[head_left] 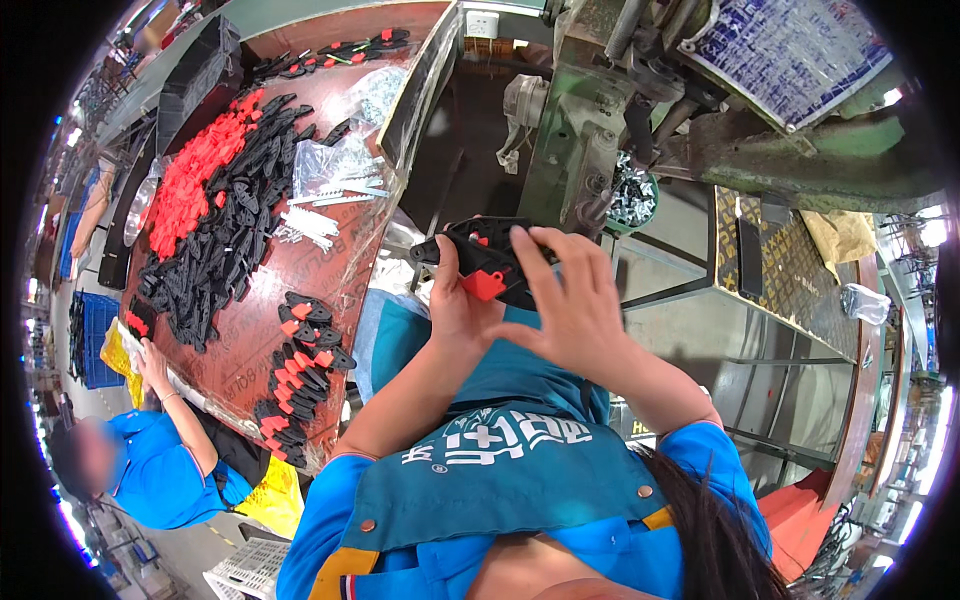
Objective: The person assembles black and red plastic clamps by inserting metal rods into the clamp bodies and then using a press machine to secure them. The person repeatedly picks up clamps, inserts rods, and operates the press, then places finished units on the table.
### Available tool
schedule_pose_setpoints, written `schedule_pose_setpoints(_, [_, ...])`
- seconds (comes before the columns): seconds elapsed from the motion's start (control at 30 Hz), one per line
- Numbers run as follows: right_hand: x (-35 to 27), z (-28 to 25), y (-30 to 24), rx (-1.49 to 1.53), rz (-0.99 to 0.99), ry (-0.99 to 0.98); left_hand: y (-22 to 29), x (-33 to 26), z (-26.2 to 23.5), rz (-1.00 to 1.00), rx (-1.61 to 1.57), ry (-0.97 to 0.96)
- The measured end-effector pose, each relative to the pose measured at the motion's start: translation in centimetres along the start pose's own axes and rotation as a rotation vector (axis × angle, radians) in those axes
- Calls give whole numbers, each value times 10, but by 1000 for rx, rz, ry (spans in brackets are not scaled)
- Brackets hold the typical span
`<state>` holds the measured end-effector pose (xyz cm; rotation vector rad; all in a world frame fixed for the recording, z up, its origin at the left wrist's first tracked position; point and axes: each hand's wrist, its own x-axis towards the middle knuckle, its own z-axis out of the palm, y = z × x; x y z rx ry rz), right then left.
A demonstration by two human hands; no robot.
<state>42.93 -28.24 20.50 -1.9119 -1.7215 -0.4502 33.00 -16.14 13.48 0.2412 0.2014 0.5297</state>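
Head view: a black plastic part (487,258) with a red insert is held in the middle of the scene, clamped between the left hand (452,305) and right hand (575,300). It is judged light, stiff, and best gripped by its edges.

I see open space right of the green press machine (575,130); its left is blocked by the parts-heaped table (345,30).

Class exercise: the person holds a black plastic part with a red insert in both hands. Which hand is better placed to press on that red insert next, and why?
Probably the left hand: its thumb lies right beside the red insert on the black part. The right hand spreads its fingers over the part's far edge, seemingly steadying it.
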Motion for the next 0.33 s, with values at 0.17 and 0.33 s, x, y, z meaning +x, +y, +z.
schedule_pose_setpoints(0.17, [7, 26, 9, -37, -71, 41, -2, -9, 11, 144, 87, 2])
schedule_pose_setpoints(0.33, [-4, 31, 12, 52, -33, -70, -2, -13, 17, 140, 117, 82])
